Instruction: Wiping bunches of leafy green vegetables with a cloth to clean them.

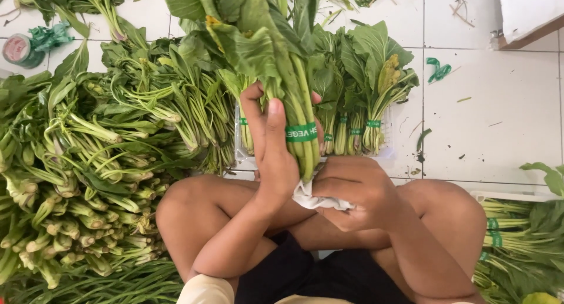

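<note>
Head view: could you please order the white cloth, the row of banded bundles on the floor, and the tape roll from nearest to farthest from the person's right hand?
From the right hand:
1. White cloth, gripped in it.
2. Banded bundles, just beyond.
3. Tape roll, far upper left.

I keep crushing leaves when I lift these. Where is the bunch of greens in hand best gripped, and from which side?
Grip the bunch of greens around its firm stalks at the green band, probably from the side, as the left hand does. The stalks are bound tight there; the leaves above are loose. The right hand holds a white cloth at the cut ends.
</note>
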